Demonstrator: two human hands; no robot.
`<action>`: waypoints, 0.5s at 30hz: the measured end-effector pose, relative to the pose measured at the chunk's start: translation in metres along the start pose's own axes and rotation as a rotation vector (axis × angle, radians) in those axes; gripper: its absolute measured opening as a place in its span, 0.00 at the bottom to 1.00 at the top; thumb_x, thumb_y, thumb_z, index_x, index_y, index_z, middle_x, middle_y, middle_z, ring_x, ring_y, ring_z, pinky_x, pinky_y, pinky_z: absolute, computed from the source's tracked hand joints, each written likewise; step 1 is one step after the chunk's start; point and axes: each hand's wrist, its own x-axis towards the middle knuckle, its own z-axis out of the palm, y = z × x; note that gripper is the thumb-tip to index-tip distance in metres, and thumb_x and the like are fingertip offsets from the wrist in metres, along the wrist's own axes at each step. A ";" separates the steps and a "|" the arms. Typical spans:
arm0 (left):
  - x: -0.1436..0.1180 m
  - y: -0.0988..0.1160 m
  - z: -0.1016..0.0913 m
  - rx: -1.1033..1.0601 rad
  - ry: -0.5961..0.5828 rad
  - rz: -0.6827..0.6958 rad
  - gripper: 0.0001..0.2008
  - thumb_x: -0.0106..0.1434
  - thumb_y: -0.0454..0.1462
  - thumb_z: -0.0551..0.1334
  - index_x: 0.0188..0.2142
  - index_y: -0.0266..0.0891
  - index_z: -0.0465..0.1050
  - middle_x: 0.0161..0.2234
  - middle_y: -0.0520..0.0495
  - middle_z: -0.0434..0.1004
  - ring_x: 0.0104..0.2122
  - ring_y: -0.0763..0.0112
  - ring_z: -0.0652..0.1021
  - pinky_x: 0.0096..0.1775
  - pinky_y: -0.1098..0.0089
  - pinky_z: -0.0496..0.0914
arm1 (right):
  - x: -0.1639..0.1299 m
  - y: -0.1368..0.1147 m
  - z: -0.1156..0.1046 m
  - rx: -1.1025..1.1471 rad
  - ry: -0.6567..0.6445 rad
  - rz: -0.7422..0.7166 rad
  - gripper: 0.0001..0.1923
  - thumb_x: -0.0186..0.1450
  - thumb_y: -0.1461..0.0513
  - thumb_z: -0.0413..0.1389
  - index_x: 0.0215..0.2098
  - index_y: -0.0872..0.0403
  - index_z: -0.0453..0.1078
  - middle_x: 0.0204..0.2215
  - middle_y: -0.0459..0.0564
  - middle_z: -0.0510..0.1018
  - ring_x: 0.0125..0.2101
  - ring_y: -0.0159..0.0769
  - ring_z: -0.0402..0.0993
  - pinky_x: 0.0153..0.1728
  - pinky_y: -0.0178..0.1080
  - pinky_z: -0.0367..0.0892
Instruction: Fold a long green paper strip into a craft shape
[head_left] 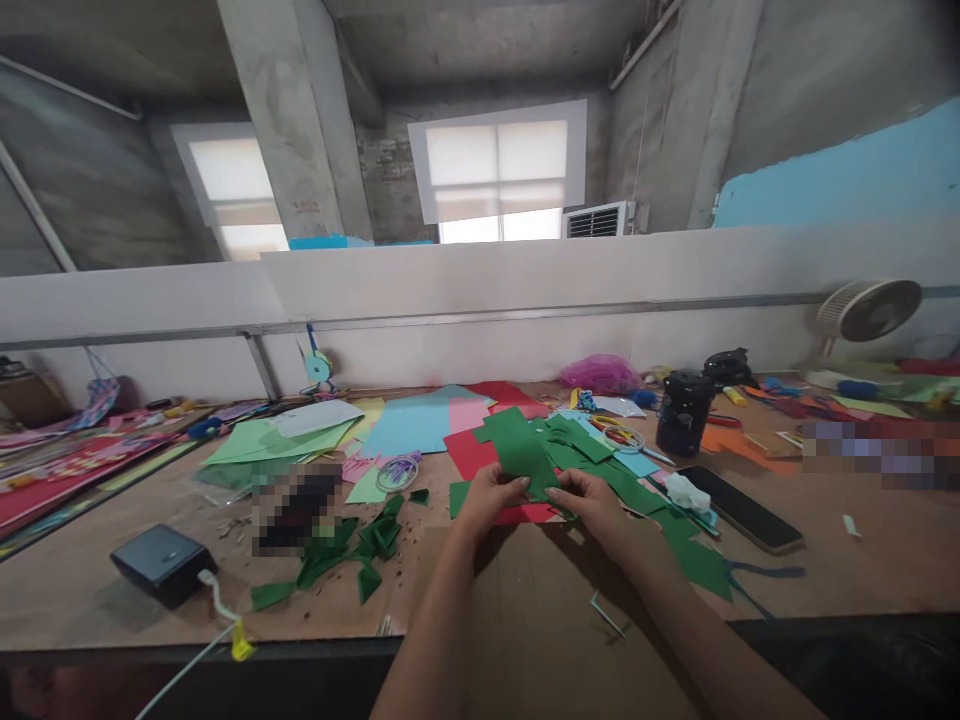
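Note:
A piece of green paper is held up between both hands near the middle of the table. My left hand is closed on its lower left edge, the thumb lying on the paper. At the lower right edge, my right hand pinches the same piece. Red paper lies behind and beneath it. Several cut green pieces are spread to the right, and a heap of green scraps lies to the left. Brown cardboard sits under my forearms.
On the right are a phone, a crumpled tissue, a dark cup and a fan. A dark box-shaped charger with a white cable stands on the left. Blue paper and light green sheets lie farther back.

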 end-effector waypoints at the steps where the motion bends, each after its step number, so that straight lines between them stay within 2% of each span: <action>1: -0.001 0.001 0.001 0.004 -0.014 0.001 0.22 0.45 0.49 0.73 0.33 0.33 0.79 0.28 0.42 0.80 0.27 0.65 0.78 0.34 0.66 0.71 | 0.001 0.004 0.000 -0.011 0.002 -0.001 0.18 0.51 0.49 0.65 0.26 0.54 0.68 0.22 0.41 0.68 0.24 0.31 0.62 0.26 0.34 0.58; 6: -0.004 0.006 0.002 0.022 -0.079 -0.004 0.22 0.49 0.51 0.70 0.31 0.32 0.78 0.26 0.41 0.80 0.27 0.65 0.78 0.35 0.67 0.70 | 0.003 0.014 -0.002 -0.005 0.079 -0.009 0.20 0.51 0.49 0.65 0.22 0.53 0.64 0.19 0.39 0.64 0.21 0.29 0.58 0.24 0.33 0.56; 12: -0.006 0.003 0.004 0.034 -0.146 -0.090 0.21 0.48 0.51 0.70 0.28 0.33 0.78 0.24 0.41 0.79 0.25 0.65 0.78 0.32 0.68 0.69 | 0.001 0.009 -0.001 0.007 0.016 -0.036 0.17 0.54 0.50 0.64 0.27 0.54 0.68 0.23 0.42 0.70 0.24 0.32 0.63 0.26 0.34 0.60; 15: -0.006 0.005 0.005 0.055 -0.107 -0.047 0.22 0.52 0.54 0.67 0.25 0.35 0.76 0.24 0.43 0.79 0.25 0.66 0.77 0.32 0.69 0.69 | 0.002 0.014 -0.002 0.011 0.069 -0.014 0.18 0.54 0.50 0.64 0.24 0.53 0.65 0.20 0.40 0.67 0.22 0.30 0.61 0.24 0.34 0.59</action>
